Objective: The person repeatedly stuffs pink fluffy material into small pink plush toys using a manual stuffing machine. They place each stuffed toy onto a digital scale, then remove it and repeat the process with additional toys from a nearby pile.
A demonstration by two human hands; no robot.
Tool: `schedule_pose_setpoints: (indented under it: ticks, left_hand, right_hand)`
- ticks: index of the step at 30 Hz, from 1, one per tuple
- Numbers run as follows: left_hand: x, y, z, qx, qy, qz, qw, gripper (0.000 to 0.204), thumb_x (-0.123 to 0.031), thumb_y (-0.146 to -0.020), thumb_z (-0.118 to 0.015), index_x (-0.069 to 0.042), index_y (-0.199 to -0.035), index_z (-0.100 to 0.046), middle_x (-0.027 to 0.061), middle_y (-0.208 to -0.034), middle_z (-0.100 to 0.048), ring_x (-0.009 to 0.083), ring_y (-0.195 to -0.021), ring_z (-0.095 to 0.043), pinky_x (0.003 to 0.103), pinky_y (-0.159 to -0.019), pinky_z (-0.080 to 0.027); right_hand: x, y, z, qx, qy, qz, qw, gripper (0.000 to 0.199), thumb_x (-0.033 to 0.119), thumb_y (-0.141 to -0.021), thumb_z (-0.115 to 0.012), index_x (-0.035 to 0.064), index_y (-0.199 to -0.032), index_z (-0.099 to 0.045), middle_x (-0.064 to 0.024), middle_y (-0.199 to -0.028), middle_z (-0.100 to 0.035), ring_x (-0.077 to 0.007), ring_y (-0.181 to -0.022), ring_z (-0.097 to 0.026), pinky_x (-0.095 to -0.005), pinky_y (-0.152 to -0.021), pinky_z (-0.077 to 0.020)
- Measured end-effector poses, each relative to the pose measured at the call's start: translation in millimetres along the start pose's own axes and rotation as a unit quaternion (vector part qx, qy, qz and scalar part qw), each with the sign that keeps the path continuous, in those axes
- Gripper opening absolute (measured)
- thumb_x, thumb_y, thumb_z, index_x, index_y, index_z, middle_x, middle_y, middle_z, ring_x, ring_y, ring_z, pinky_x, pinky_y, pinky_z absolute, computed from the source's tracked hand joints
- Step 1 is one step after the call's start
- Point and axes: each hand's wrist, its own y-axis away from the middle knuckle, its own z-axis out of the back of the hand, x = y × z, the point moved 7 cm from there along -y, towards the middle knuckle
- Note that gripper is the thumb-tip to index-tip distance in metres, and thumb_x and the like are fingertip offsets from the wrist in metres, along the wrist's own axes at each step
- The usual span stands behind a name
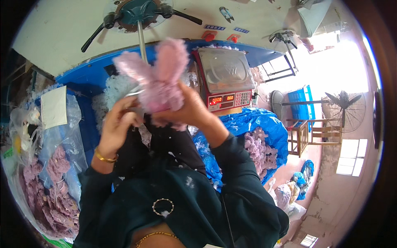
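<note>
A fluffy pink plush rabbit piece [161,93] with two long upright ears is in front of me, slightly blurred. My right hand [192,105] is wrapped round its right side and underside. At its lower left, my left hand [120,118] has its fingers curled together. A shiny silver thing [135,91] shows between those fingers and the plush; its kind is unclear. Behind the ears, a metal tube [142,43] comes down from the machine with black-handled levers [138,14]. White stuffing [118,89] lies in the blue tray [82,74] behind my left hand.
A red digital scale [225,78] stands right of my hands. Below it, a blue sack [264,120] holds pink plush pieces [260,151]. More plush pieces [56,198] fill a clear bag at left. Red knobs [210,37] sit on the machine panel. A fan [344,109] stands far right.
</note>
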Motion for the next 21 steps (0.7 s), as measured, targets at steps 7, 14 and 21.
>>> schedule_pose_setpoints:
  ticks: [7, 14, 21]
  left_hand:
    - [49, 174, 324, -0.311, -0.725, 0.176, 0.589, 0.055, -0.041, -0.086, -0.061, 0.004, -0.118, -0.054, 0.0253, -0.119, -0.054, 0.0379, -0.110, -0.050, 0.044, -0.095, -0.040]
    - [63, 267, 346, -0.316, -0.707, 0.389, 0.499, 0.057, -0.038, -0.081, -0.065, 0.003, -0.120, -0.053, 0.0246, -0.121, -0.054, 0.0396, -0.116, -0.047, 0.043, -0.098, -0.039]
    - [73, 333, 373, -0.443, -0.610, 0.189, 0.629, 0.045, -0.013, -0.076, -0.062, 0.001, -0.119, -0.055, 0.0178, -0.115, -0.058, 0.0324, -0.106, -0.054, 0.039, -0.092, -0.044]
  right_hand:
    - [-194, 0, 246, -0.175, 0.049, -0.231, 0.956, 0.070, 0.039, -0.070, -0.078, 0.0012, -0.123, -0.052, -0.0116, -0.108, -0.063, -0.0199, -0.097, -0.060, -0.0370, -0.081, -0.0498]
    - [-197, 21, 306, -0.289, 0.352, -0.303, 0.837, 0.090, 0.059, -0.067, -0.074, -0.0029, -0.127, -0.049, -0.0159, -0.107, -0.061, -0.0202, -0.095, -0.060, -0.0335, -0.075, -0.0483]
    - [-203, 68, 363, -0.396, 0.141, -0.396, 0.816, 0.077, 0.058, -0.067, -0.074, 0.0001, -0.115, -0.057, -0.0099, -0.095, -0.058, -0.0207, -0.083, -0.058, -0.0371, -0.065, -0.0463]
